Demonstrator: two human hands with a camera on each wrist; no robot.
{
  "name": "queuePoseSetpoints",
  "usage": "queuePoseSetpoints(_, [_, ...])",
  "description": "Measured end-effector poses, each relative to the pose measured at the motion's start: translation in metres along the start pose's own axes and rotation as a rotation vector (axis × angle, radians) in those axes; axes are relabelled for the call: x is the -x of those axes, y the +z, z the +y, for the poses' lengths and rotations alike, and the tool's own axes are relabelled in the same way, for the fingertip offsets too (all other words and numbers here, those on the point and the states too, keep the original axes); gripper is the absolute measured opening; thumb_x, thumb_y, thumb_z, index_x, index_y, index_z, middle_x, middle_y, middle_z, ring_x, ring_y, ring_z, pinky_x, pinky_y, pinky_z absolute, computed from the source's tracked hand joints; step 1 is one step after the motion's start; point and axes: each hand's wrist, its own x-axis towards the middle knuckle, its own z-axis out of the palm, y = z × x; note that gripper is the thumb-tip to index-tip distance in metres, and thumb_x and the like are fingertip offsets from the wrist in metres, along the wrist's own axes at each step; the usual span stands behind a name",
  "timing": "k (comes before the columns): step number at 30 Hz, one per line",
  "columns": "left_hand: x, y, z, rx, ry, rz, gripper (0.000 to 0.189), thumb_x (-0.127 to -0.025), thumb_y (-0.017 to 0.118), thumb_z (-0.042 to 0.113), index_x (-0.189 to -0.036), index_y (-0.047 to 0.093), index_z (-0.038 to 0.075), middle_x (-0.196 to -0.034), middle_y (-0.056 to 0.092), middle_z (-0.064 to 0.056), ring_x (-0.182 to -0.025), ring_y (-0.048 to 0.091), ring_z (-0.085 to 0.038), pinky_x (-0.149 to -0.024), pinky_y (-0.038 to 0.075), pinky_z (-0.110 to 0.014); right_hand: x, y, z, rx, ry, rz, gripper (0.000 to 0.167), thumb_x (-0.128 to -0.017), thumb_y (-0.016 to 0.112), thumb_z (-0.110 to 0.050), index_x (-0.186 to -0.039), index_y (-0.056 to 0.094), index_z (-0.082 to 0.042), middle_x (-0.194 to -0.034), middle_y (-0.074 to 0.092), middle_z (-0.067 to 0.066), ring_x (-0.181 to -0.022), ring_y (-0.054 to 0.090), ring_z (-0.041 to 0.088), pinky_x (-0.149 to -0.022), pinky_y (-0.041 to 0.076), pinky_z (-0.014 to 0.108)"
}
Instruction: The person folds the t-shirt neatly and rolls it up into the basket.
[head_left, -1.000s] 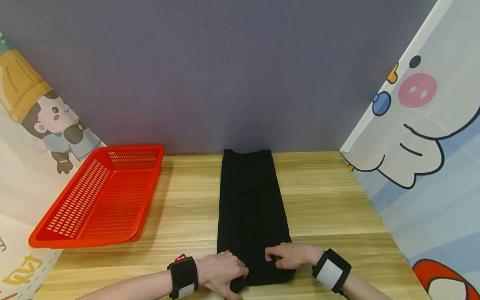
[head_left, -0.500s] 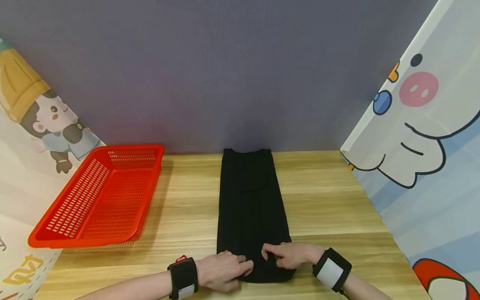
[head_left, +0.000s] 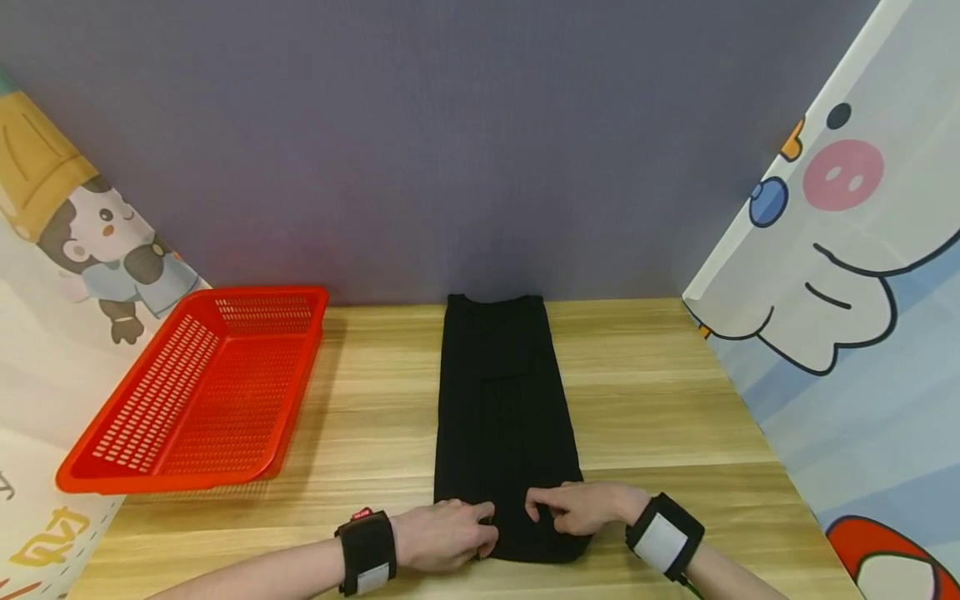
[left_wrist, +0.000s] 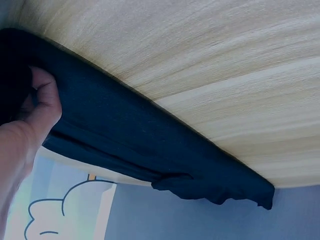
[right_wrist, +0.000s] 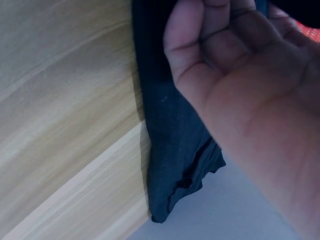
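Note:
A black T-shirt (head_left: 498, 425), folded into a long narrow strip, lies lengthwise from the back wall toward the person. Its scooped neckline end (head_left: 495, 304) meets the wall; slight creases run down the middle. My left hand (head_left: 444, 533) is at the near left corner, its bent thumb and fingers gripping the cloth. On the near right side, my right hand (head_left: 573, 507) has curled fingers on the same end, pinching the fabric. In the left wrist view, dark cloth (left_wrist: 110, 107) stretches away from the hand; the right wrist view shows the shirt's side (right_wrist: 170, 125) beyond the thumb.
An orange-red perforated basket (head_left: 225, 400) stands at the left on the wooden table (head_left: 645, 392). A grey panel (head_left: 480, 150) closes off the back. Cartoon-printed panels (head_left: 840, 275) flank both sides. Black bands (head_left: 367, 554) circle the wrists.
The left thumb and fingers have drawn in from the near edge and moved slightly onto the cloth. The shirt's near edge has shifted a little away from the person. The right hand stays nearly still.

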Motion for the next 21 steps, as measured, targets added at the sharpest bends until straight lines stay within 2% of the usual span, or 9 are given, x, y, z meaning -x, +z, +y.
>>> queuePoseSetpoints(3, [-0.0002, 0.0012, -0.0009, 0.059, -0.031, 0.004, 0.005, -0.094, 0.064, 0.028, -0.090, 0.062, 0.024, -0.088, 0.049, 0.012, -0.061, 0.040, 0.009, -0.054, 0.033, -0.007, -0.0002, -0.0001, 0.0006, 0.003, -0.004, -0.002, 0.029, -0.094, 0.053, -0.004, -0.104, 0.051, -0.031, -0.069, 0.040, -0.012, -0.054, 0.035, 0.004, -0.053, 0.029, 0.019])
queuePoseSetpoints(5, [-0.0002, 0.0016, -0.0010, 0.081, -0.055, 0.004, 0.009, -0.089, 0.068, 0.029, -0.091, 0.061, 0.024, -0.087, 0.049, 0.012, -0.061, 0.039, 0.008, -0.053, 0.033, -0.008, -0.0006, 0.0002, 0.0011, 0.007, -0.003, 0.000, 0.029, -0.094, 0.053, -0.004, -0.104, 0.051, -0.031, -0.070, 0.041, -0.012, -0.054, 0.035, 0.004, -0.053, 0.030, 0.019])
queuePoseSetpoints(9, [-0.0005, 0.0006, 0.0009, 0.049, -0.072, -0.004, 0.030, -0.076, 0.079, 0.017, -0.095, 0.057, 0.025, -0.089, 0.047, 0.012, -0.062, 0.039, 0.006, -0.053, 0.034, -0.010, -0.0022, 0.0006, 0.0019, 0.007, 0.000, 0.004, 0.029, -0.093, 0.053, -0.004, -0.103, 0.051, -0.031, -0.070, 0.041, -0.012, -0.054, 0.036, 0.004, -0.054, 0.030, 0.019])
queuePoseSetpoints(12, [-0.0017, 0.0001, 0.0026, 0.033, -0.078, -0.005, 0.041, -0.070, 0.080, 0.010, -0.097, 0.052, 0.024, -0.088, 0.046, 0.011, -0.060, 0.038, 0.004, -0.052, 0.033, -0.012, -0.0032, 0.0007, 0.0019, 0.009, 0.002, 0.004, 0.029, -0.093, 0.054, -0.004, -0.103, 0.052, -0.031, -0.070, 0.042, -0.012, -0.055, 0.037, 0.004, -0.054, 0.030, 0.019])
queuePoseSetpoints(14, [-0.0021, 0.0002, 0.0026, 0.053, -0.084, -0.012, 0.041, -0.073, 0.077, 0.011, -0.101, 0.051, 0.024, -0.088, 0.047, 0.011, -0.061, 0.039, 0.003, -0.053, 0.034, -0.014, -0.0029, 0.0010, 0.0013, 0.013, 0.007, 0.006, 0.029, -0.093, 0.054, -0.005, -0.103, 0.052, -0.031, -0.071, 0.042, -0.012, -0.056, 0.037, 0.004, -0.055, 0.030, 0.019])
queuePoseSetpoints(18, [-0.0019, 0.0016, 0.0002, 0.118, -0.101, -0.019, 0.034, -0.086, 0.068, 0.018, -0.115, 0.050, 0.024, -0.093, 0.054, 0.010, -0.067, 0.047, 0.003, -0.060, 0.040, -0.016, -0.0022, 0.0009, 0.0009, 0.017, 0.002, 0.009, 0.028, -0.092, 0.055, -0.005, -0.103, 0.053, -0.030, -0.071, 0.043, -0.013, -0.056, 0.037, 0.004, -0.055, 0.030, 0.019])
queuePoseSetpoints(21, [-0.0018, 0.0006, -0.0006, 0.131, -0.103, -0.017, 0.039, -0.090, 0.064, 0.020, -0.125, 0.048, 0.023, -0.100, 0.061, 0.008, -0.074, 0.054, 0.003, -0.065, 0.045, -0.018, -0.0020, 0.0005, 0.0014, 0.016, -0.008, 0.011, 0.027, -0.092, 0.055, -0.004, -0.104, 0.054, -0.028, -0.071, 0.043, -0.012, -0.056, 0.038, 0.003, -0.054, 0.030, 0.019])
